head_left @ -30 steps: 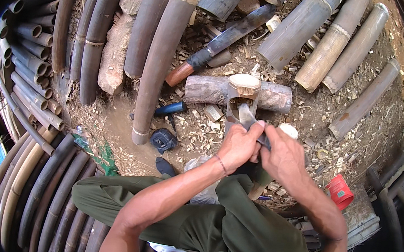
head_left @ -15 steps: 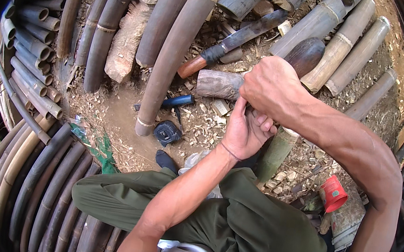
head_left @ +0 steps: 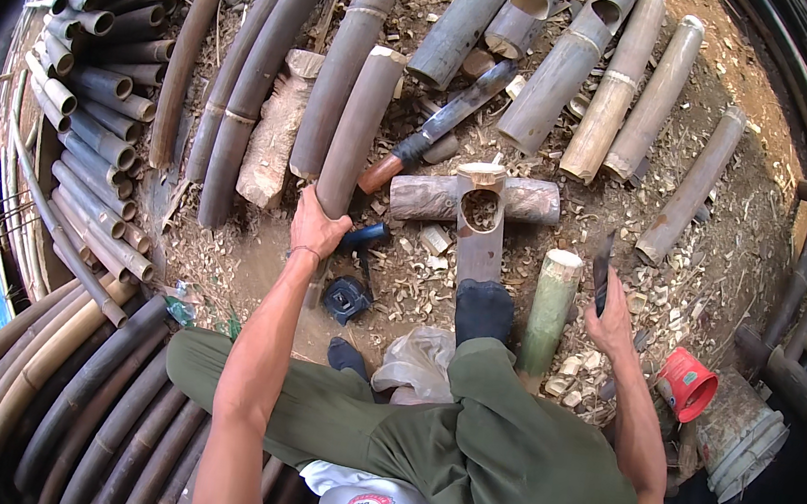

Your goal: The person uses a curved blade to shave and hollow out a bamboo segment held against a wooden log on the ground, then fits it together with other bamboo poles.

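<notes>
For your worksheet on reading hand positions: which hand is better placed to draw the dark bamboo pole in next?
Probably the left. The left hand already grips the near end of the dark bamboo pole, while the right hand holds a dark blade off to the side, beyond the green bamboo piece.

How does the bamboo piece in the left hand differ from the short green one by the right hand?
The grey-brown bamboo pole is long and lies across the ground; the green bamboo piece is short. The left hand grips the pole's near end, while the green piece lies free, untouched by the right hand, which holds a dark blade. Both are round, cut sections with pale ends, lying among wood chips.
</notes>
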{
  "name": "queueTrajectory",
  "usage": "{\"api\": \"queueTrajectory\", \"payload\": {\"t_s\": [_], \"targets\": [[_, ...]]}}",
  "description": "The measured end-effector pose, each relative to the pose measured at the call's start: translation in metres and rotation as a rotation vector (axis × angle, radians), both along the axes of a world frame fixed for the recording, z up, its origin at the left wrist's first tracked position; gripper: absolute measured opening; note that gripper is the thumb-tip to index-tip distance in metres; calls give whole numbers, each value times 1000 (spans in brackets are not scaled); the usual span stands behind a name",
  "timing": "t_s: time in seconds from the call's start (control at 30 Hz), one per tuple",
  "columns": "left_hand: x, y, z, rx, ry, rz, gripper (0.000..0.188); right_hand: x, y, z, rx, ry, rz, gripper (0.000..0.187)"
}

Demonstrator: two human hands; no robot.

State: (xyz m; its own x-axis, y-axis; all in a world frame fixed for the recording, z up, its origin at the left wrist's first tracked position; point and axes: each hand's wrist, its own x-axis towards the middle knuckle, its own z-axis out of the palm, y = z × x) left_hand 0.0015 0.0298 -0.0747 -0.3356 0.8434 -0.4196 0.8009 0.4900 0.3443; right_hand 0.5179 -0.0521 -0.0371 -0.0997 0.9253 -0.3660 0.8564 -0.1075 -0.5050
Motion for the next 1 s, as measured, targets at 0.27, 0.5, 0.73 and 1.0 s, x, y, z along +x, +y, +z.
{"api": "queueTrajectory", "payload": {"t_s": [0.27,0.5,0.73,1.0], "targets": [[28,19,139,129,-1068,165,67,18,-110,-35,67,-424,-165,69],[48,73,238,433,-1325,-230,66,-68,-108,-10,-72,-160,-464,76],[108,83,275,594,-1148,-493,85,-69,-109,38,-51,99,-504,80],[155,70,230,718,-1137,-613,86,-63,-102,147,58,373,-577,85]]}}
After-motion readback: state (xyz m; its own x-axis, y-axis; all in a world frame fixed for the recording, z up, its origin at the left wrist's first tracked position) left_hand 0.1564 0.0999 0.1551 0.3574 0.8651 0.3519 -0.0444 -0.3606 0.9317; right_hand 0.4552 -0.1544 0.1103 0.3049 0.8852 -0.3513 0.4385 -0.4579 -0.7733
